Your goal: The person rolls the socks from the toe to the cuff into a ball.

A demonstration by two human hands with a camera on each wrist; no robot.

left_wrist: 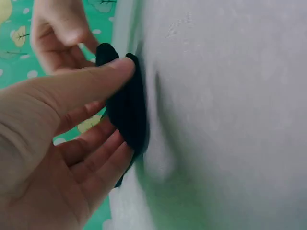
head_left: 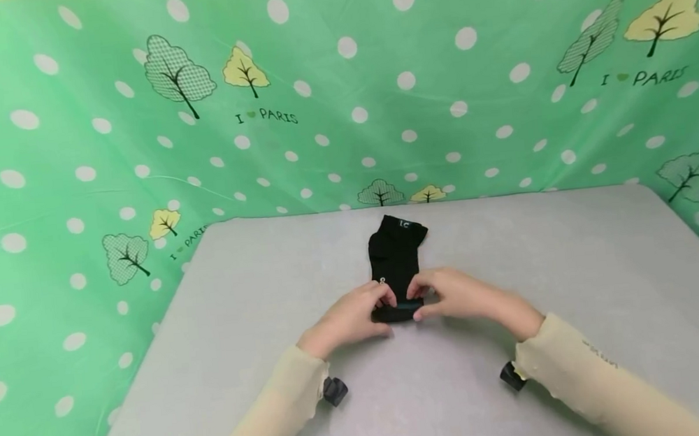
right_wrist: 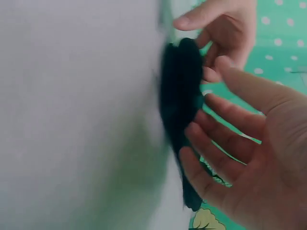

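A black sock (head_left: 394,259) with small pale lettering lies lengthwise on the grey table, its near end folded over into a thick roll (head_left: 396,313). My left hand (head_left: 355,312) is at the left side of that roll, its fingers touching the fabric and its thumb standing apart from them near the front edge. From the right, my right hand (head_left: 458,299) touches the same end with bent, spread fingers. In the right wrist view, fingertips (right_wrist: 194,132) rest against the dark sock (right_wrist: 180,91), while the thumb stays off it. Part of the sock's near end is hidden behind the fingers.
The grey table (head_left: 254,276) extends around the sock. A green curtain (head_left: 314,109) with white dots and printed trees hangs behind and beside it. Black wrist cameras (head_left: 335,391) show at both cream sleeves (head_left: 273,408).
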